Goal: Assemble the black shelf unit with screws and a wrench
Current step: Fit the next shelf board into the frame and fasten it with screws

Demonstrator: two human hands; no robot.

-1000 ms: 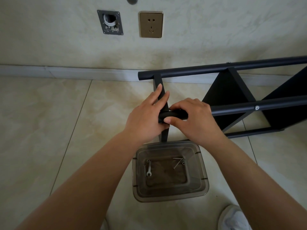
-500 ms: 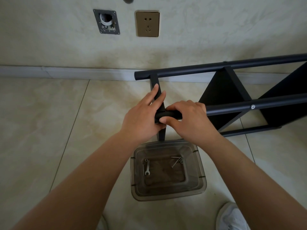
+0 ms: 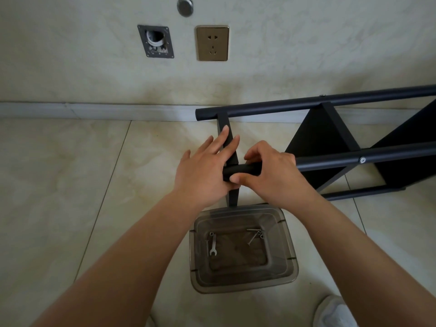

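Left hand now spread flatter on the crossbar, right hand pinching the tube end; best kept aligned before screwing.

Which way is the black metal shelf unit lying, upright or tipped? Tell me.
Tipped. The black metal shelf unit lies on its side: its round tubes run level over the tiled floor.

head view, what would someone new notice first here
First, the two hands at centre: the right hand holds the end of a black tube of the shelf unit, which lies on its side by the wall, while the left hand rests straight-fingered against the flat crossbar. Just below them on the tiled floor stands a clear plastic bin holding a small wrench and a few screws.
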